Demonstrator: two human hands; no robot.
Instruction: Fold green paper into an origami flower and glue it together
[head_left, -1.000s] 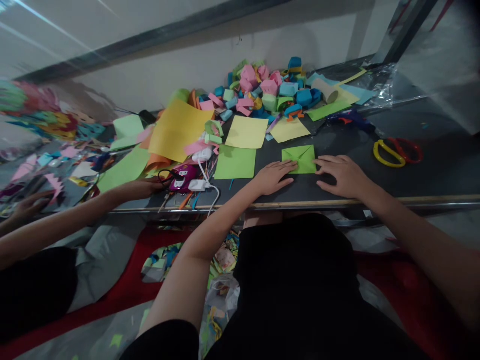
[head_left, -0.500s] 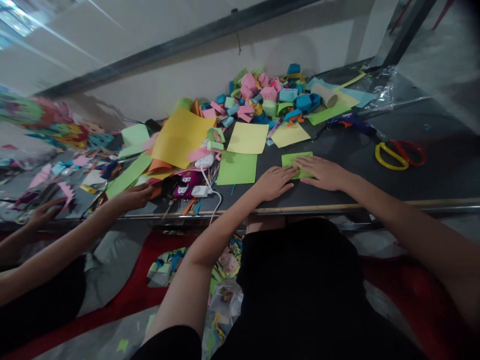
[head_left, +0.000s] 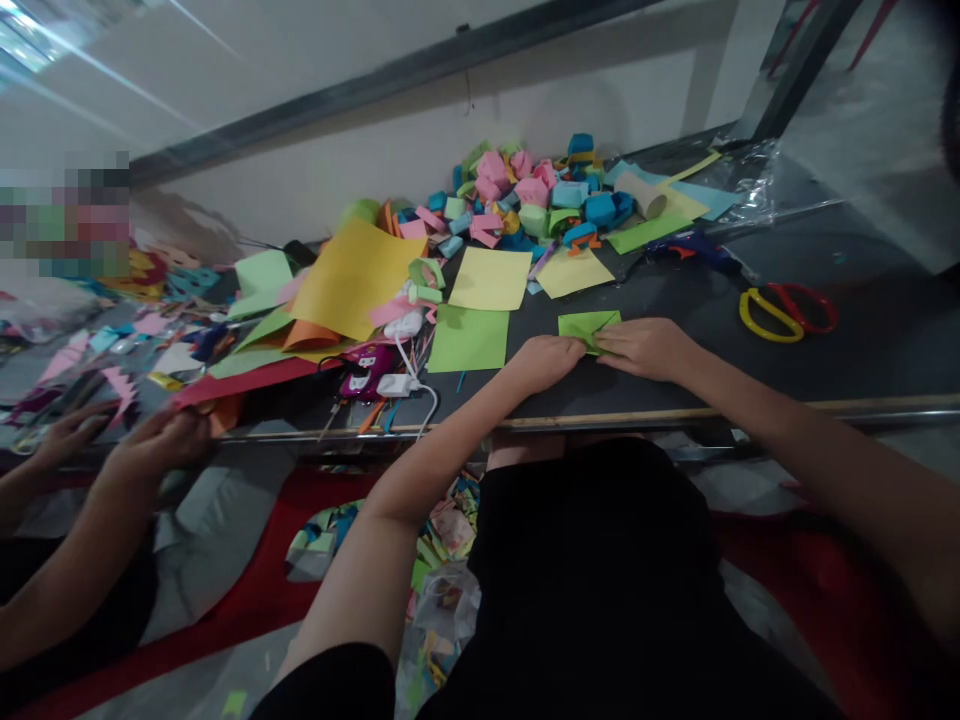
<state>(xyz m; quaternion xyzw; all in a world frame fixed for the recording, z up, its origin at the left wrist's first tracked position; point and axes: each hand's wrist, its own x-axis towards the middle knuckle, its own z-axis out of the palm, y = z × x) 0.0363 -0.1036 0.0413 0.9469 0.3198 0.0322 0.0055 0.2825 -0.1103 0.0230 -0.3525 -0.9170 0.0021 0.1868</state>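
A small folded green paper (head_left: 579, 322) lies on the dark table near its front edge, with a flap at its right side. My left hand (head_left: 551, 362) rests at the paper's lower left edge, fingers drawn together. From the right, my right hand (head_left: 643, 348) covers the paper's right part, its fingers closed on the flap. Left of my hands lies a flat green square (head_left: 469, 338), and behind it a pale yellow sheet (head_left: 490, 278). Another yellow sheet (head_left: 576, 272) sits behind the folded paper.
Folded paper pieces (head_left: 525, 195) are heaped at the back. Scissors (head_left: 772, 312) and a glue gun (head_left: 694, 248) lie right. A purple device (head_left: 366, 370) with a white cable is left. At far left, a person's hand (head_left: 169, 435) holds red paper (head_left: 255, 380).
My fingers have curled in and a flap of the green paper now stands creased. The other person's hand has moved left, drawing red paper across the table edge.
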